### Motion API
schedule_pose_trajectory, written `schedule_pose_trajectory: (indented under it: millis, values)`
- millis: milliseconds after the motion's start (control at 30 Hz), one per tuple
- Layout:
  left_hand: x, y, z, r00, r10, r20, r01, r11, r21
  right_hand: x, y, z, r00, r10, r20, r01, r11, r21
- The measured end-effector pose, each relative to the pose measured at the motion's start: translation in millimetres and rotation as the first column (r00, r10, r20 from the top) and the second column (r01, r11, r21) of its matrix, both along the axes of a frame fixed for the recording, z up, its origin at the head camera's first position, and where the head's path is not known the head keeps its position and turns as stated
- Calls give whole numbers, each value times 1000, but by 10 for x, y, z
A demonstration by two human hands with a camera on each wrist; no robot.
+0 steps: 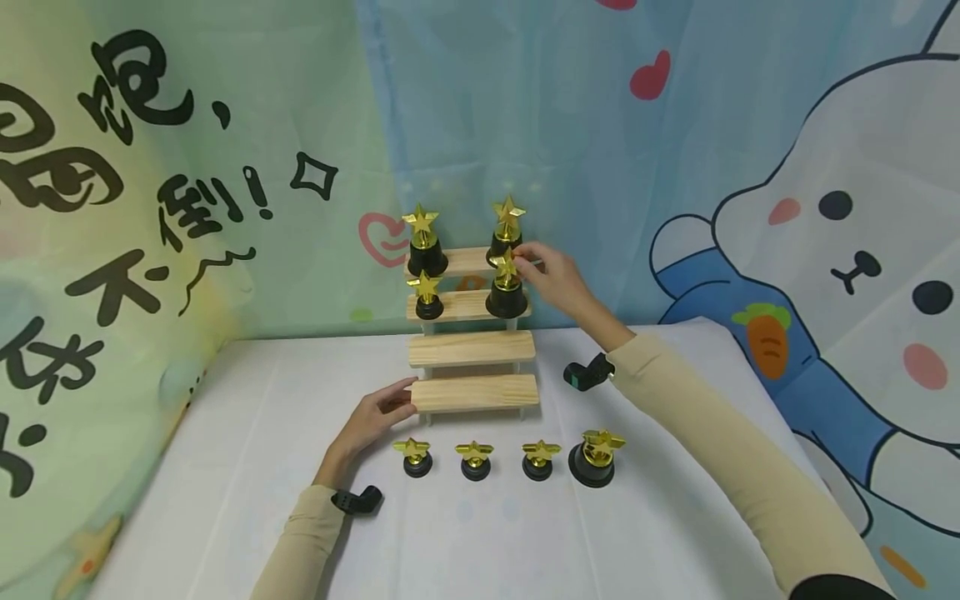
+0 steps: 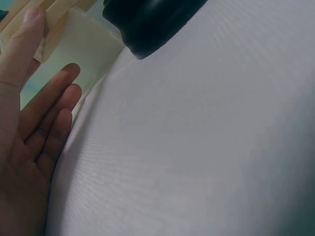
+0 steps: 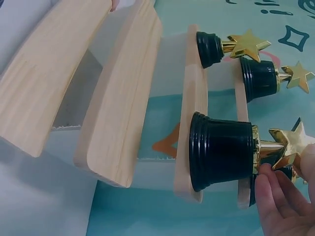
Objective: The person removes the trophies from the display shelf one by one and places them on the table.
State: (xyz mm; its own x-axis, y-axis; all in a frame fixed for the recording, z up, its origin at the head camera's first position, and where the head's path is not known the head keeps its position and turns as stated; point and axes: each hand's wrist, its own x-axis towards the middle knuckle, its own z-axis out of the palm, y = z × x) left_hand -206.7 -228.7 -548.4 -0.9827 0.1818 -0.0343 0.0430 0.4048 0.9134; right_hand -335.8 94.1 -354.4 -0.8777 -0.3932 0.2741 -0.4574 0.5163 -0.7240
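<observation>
A stepped wooden display stand [image 1: 474,393] has four pale boards on clear supports. My right hand [image 1: 552,275] pinches the gold star of a star trophy [image 3: 221,152], whose black base stands at the right end of the second board from the top. To its left on that board is a smaller star trophy [image 1: 427,298]. The top board carries two more trophies, one on the left [image 1: 423,242] and one on the right [image 1: 507,227], partly hidden. My left hand [image 1: 378,412] holds the lowest board's left end, thumb on top, the other three fingers [image 2: 54,105] extended below.
Before the stand, three small star trophies [image 1: 475,461] and a larger one [image 1: 592,460] line up on the white tablecloth [image 1: 480,550]. Directly behind the stand hangs a printed backdrop [image 1: 525,100]. The two lower boards bear no trophies.
</observation>
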Motion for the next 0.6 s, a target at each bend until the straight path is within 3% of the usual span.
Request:
schedule_pose_trajectory:
  millis: [233,600]
  values:
    - [117,66,261,1000,-11,1,11,1000,-6,52,-10,-7,1000,15,16,-14,999,-38]
    - [131,72,272,1000,-22,5,22,1000,0,237,-61,35,999,26,18,-26,999,-27]
